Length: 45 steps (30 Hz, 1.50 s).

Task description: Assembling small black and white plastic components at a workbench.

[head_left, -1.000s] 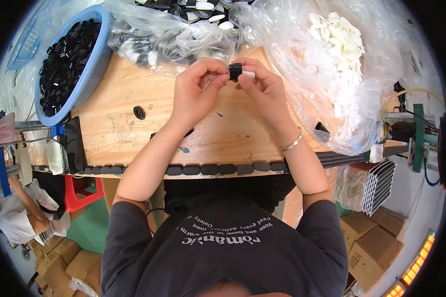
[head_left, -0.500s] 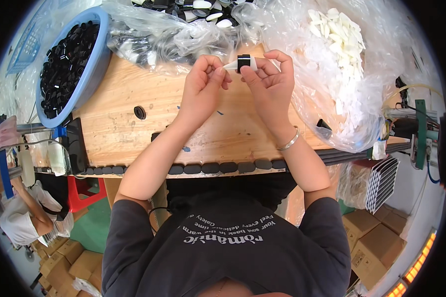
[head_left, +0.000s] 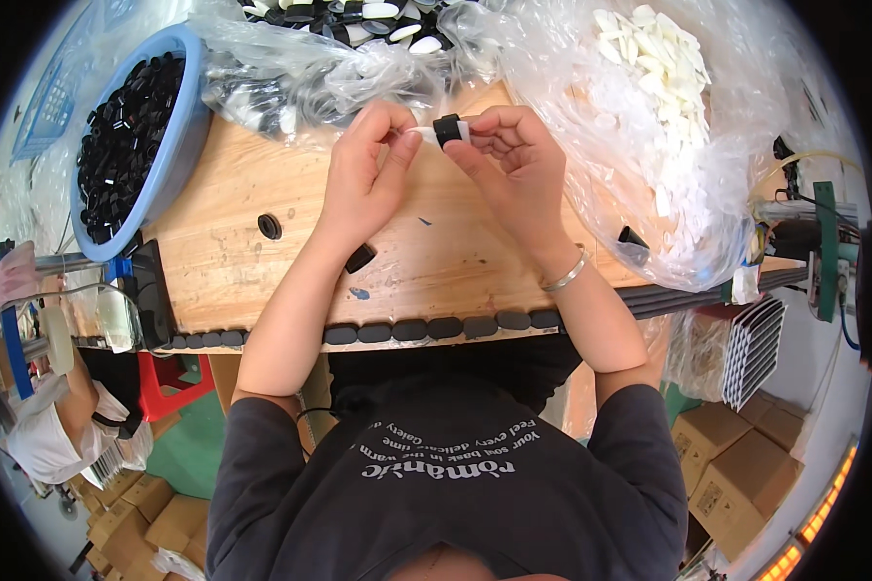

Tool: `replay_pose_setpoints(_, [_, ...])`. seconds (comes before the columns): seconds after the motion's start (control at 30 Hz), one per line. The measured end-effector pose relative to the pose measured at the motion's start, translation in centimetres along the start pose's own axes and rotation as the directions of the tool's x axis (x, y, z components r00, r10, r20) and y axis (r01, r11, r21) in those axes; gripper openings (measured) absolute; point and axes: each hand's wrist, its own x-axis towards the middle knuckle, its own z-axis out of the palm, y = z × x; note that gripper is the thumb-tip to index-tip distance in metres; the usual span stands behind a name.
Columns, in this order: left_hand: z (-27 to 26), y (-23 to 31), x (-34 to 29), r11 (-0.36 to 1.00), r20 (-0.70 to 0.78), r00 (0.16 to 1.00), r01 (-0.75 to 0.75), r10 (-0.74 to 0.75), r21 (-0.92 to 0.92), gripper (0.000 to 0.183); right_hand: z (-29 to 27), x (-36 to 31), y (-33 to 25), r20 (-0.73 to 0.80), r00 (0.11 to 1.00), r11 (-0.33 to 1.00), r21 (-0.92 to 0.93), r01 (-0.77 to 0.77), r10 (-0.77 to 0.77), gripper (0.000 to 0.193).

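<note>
Above the wooden table, both hands meet on one small assembly: a white, flat, tapered piece (head_left: 463, 129) with a glossy black band (head_left: 447, 129) around it. My left hand (head_left: 366, 179) pinches the white tip at its left end. From the right, my right hand (head_left: 515, 174) grips the other end, thumb against the band and fingers curled behind. Their fingertips partly cover the piece. A loose black ring (head_left: 269, 227) lies on the wood to the left, and a black cap-like part (head_left: 360, 258) rests beside my left forearm.
A blue basin (head_left: 196, 107) heaped with black parts stands at the left. Clear plastic sheeting (head_left: 358, 77) spreads across the back, with mixed black and white parts beyond. White pieces (head_left: 664, 126) pile up at the right, near another black part (head_left: 633, 236). Dark foam pads (head_left: 410, 330) line the front edge.
Both hands have shifted slightly left with the banded piece. My right fingers, spread before, are now curled in closer. The black part by my left forearm shows more fully.
</note>
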Motion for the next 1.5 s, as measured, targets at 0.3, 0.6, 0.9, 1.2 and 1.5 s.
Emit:
replay_pose_setpoints(0.3, [0.5,0.2,-0.3,0.992,0.074,0.996,0.059,-0.051,-0.111,0.01,-0.4,-0.2,0.0,0.025,0.999,0.973,-0.228,0.047,-0.042,0.025])
replay_pose_setpoints(0.6, [0.9,0.0,-0.6,0.98,0.07,0.995,0.079,-0.067,-0.184,0.01,-0.2,-0.4,0.0,0.022,1.0,0.994,-0.112,0.002,0.0,0.024])
replay_pose_setpoints(0.9, [0.2,0.6,-0.3,0.992,0.043,0.995,-0.094,0.091,0.082,0.008,0.0,-0.3,-0.3,0.041,0.999,0.996,-0.09,0.017,-0.014,0.024])
replay_pose_setpoints(1.2, [1.3,0.6,-0.8,0.973,-0.065,0.995,0.065,-0.082,-0.22,0.005,-0.8,0.1,0.1,0.134,0.978,0.962,-0.2,0.186,-0.161,0.02])
replay_pose_setpoints(1.5, [1.7,1.0,-1.2,0.948,-0.061,0.995,0.056,-0.078,-0.313,0.011,-0.3,-0.1,-0.2,0.016,0.992,0.986,-0.106,0.13,-0.129,0.019])
